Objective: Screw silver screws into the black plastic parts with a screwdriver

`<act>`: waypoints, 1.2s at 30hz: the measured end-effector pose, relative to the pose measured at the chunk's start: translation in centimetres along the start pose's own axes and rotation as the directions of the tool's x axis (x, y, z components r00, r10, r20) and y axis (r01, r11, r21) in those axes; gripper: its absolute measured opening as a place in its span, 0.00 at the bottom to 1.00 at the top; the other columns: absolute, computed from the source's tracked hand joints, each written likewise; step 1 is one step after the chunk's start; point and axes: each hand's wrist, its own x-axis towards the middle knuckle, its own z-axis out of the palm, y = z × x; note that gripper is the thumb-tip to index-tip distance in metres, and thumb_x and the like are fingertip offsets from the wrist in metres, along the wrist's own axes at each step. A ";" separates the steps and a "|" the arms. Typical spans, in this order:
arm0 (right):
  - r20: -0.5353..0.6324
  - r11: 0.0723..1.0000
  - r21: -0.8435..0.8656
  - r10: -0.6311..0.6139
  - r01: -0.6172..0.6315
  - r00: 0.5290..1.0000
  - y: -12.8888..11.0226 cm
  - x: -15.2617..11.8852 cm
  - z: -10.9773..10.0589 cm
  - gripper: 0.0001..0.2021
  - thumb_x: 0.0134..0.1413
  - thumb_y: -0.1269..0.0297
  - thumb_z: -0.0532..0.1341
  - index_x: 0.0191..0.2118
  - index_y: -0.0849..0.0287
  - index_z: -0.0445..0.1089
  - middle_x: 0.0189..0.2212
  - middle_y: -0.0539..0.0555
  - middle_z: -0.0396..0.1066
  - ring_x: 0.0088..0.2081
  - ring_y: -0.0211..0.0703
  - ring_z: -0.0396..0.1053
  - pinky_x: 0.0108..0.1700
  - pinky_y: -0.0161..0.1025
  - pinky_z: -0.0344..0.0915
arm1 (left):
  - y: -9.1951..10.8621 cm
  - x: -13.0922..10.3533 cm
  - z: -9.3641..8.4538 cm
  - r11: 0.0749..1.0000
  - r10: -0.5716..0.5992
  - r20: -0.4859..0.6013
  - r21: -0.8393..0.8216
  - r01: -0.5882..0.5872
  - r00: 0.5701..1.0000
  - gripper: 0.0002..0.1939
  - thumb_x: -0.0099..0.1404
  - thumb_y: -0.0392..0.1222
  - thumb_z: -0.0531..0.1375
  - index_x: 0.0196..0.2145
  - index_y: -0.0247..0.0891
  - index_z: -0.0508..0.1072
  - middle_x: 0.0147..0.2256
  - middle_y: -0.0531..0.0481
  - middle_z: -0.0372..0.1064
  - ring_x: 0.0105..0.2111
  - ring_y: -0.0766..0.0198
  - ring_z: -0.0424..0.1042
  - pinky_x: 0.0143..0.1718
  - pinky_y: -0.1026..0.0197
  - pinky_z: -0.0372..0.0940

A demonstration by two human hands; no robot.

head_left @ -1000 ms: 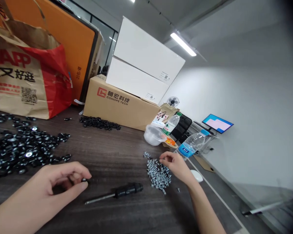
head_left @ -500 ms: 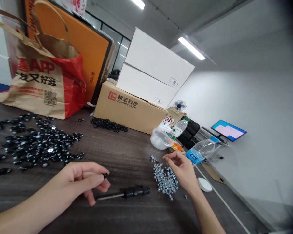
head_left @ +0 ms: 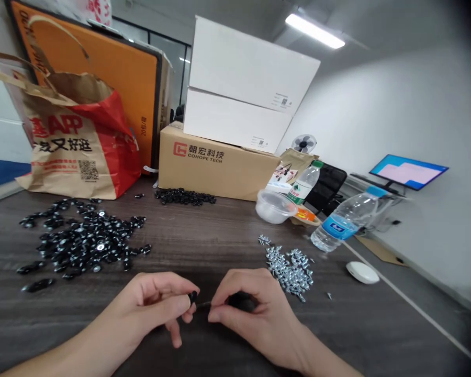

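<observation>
Between the thumb and index finger of my left hand is a small black plastic part. Just to its right, my right hand is closed in a pinch; what its fingertips hold, if anything, is too small to see. A screwdriver lies on the table under my right hand, mostly hidden, with part of its thin shaft showing between the hands. Beyond my right hand is a heap of silver screws. Many black parts with shiny metal centres are piled beyond my left hand.
At the back stand a paper bag, an orange box, a brown carton and white boxes. A smaller black heap lies before the carton. Rightward are a plastic tub, water bottles and a white oval object.
My right hand has moved left from the screw heap to beside my left hand, covering most of the screwdriver. My left hand still grips the black part. The head view has shifted.
</observation>
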 end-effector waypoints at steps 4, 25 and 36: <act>0.010 0.984 0.179 0.016 -0.018 1.000 0.1 -0.3 0.2 0.08 0.55 0.66 0.70 0.31 0.68 0.80 0.26 0.61 0.79 0.28 0.44 0.75 0.33 0.38 0.70 | -0.1 0.1 0.3 0.999 -0.018 0.014 0.043 0.017 1.000 0.14 0.58 0.52 0.71 0.35 0.39 0.84 0.28 0.49 0.79 0.24 0.65 0.74 0.29 0.65 0.69; 0.045 0.901 0.404 0.153 -0.158 0.987 0.7 -0.1 1.6 0.07 0.48 0.64 0.74 0.29 0.63 0.81 0.26 0.55 0.78 0.29 0.42 0.74 0.34 0.38 0.68 | -0.9 0.2 0.6 0.995 0.032 -0.043 0.100 -0.028 0.999 0.04 0.56 0.37 0.70 0.31 0.45 0.85 0.24 0.52 0.81 0.25 0.64 0.79 0.30 0.69 0.73; 0.074 0.800 0.539 0.269 -0.265 0.960 0.6 -0.2 2.0 0.05 0.45 0.70 0.75 0.27 0.60 0.78 0.26 0.50 0.79 0.28 0.38 0.76 0.31 0.32 0.69 | -1.1 -0.2 0.6 0.982 0.109 -0.063 0.163 -0.097 0.992 0.04 0.58 0.41 0.70 0.32 0.50 0.86 0.25 0.53 0.82 0.26 0.63 0.78 0.32 0.66 0.71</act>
